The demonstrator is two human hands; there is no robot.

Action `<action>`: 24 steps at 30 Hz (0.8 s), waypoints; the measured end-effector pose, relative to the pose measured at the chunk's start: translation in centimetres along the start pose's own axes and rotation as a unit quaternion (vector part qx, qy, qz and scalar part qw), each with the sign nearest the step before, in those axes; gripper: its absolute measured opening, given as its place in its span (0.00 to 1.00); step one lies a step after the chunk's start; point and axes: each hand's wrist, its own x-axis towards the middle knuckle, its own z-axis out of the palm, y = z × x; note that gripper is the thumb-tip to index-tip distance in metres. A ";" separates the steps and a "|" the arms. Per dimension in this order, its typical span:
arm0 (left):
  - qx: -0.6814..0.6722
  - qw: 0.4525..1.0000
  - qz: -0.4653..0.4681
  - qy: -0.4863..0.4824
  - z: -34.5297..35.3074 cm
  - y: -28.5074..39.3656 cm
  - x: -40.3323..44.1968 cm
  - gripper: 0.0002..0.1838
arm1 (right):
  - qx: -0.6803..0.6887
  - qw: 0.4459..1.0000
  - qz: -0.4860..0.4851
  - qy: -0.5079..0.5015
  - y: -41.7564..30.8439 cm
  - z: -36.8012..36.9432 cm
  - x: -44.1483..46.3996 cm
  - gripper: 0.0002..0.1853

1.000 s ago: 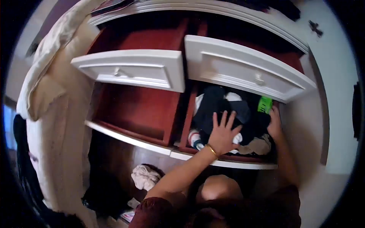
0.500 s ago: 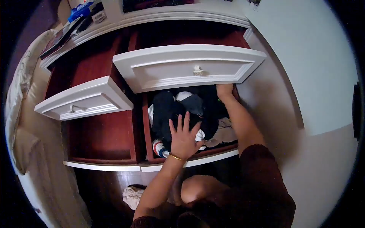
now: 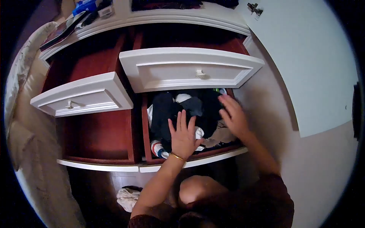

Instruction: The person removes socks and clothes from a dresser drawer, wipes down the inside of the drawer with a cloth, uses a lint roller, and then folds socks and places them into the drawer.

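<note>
Now keeping L hand (image 3: 183,141) spread wide as before, palm down on dark clothes (image 3: 162,112) in lower R drawer (image 3: 197,162), nr front edge; nothing visibly gripped, but can't see under palm. Just drew R hand (image 3: 235,117) fwd from back R corner, half hidden under upper R drawer front (image 3: 163,72) a moment ago. Now held at R side edge, fingers loosely extended, a bit blurred, w/ nothing visible in grasp; can't tell if touching. Showing only a sliver of green item (image 3: 216,90) at back edge now, vs a big bright patch 1 sec ago. Prob. means tucked deeper & let go, tho view angle also shifted. Nr hands: white bundle (image 3: 199,133) by L thumb, tan garment (image 3: 220,136) toward front R corner, striped item (image 3: 156,147) in front L corner, grey garment (image 3: 192,106) toward back edge. Farther out: lower L drawer (image 3: 97,166) also pulled out, pale cloth (image 3: 127,198) on floor below, blue packet (image 3: 84,7) nr counter's (image 3: 159,17) back L corner.
</note>
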 end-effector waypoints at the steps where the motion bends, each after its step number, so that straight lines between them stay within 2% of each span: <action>1: -0.006 1.000 -0.007 0.004 0.1 0.2 0.0 0.44 | -0.020 0.998 -0.052 -0.022 -2.2 -0.1 0.1 0.26; 2: 0.007 1.000 0.003 0.002 0.1 0.3 0.0 0.42 | -0.066 0.993 -0.081 -0.053 -3.3 0.6 0.4 0.25; 4: 0.035 0.999 0.025 -0.003 0.2 0.2 -0.2 0.39 | -0.129 0.980 -0.075 -0.134 -1.3 5.2 -0.1 0.28; 6: 0.030 0.998 0.045 -0.008 0.4 0.0 -0.6 0.35 | -0.081 0.988 0.028 -0.128 3.0 10.2 0.5 0.31; 10: 0.025 0.998 0.054 -0.022 0.4 0.1 -0.9 0.33 | -0.168 0.972 0.108 -0.125 6.0 13.3 5.6 0.42; 13: 0.024 0.998 0.060 -0.015 0.4 -0.1 -0.8 0.33 | -0.198 0.961 0.148 -0.128 6.2 14.8 6.6 0.45; 15: 0.016 0.998 0.059 -0.009 0.1 -0.2 -1.0 0.33 | -0.174 0.964 0.136 -0.148 6.4 14.4 6.0 0.45; 16: 0.019 0.998 0.066 0.005 0.5 -0.5 -1.2 0.37 | -0.160 0.967 0.127 -0.155 6.5 14.1 5.8 0.45; 17: 0.003 0.998 0.062 0.016 0.1 -0.2 -1.1 0.38 | -0.083 0.975 0.117 -0.170 5.6 12.3 5.5 0.44; 19: -0.048 0.997 0.039 0.038 -0.8 -0.5 -0.7 0.40 | -0.028 0.980 0.070 -0.182 5.1 9.7 4.8 0.39; 20: -0.103 0.994 0.014 0.041 -2.2 -1.0 -0.4 0.37 | -0.052 0.985 0.014 -0.166 4.1 7.7 4.2 0.34; 21: -0.096 0.995 0.011 0.040 -3.5 -2.0 -0.1 0.32 | -0.044 0.987 -0.019 -0.151 2.3 5.0 3.8 0.29; 23: -0.069 0.997 0.015 0.036 -5.5 -4.2 0.8 0.21 | -0.063 0.992 -0.019 -0.108 -1.0 1.6 3.9 0.22; 24: -0.022 1.000 0.013 -0.005 -5.2 -5.4 1.0 0.21 | -0.060 0.994 -0.026 -0.083 -2.1 1.0 4.3 0.20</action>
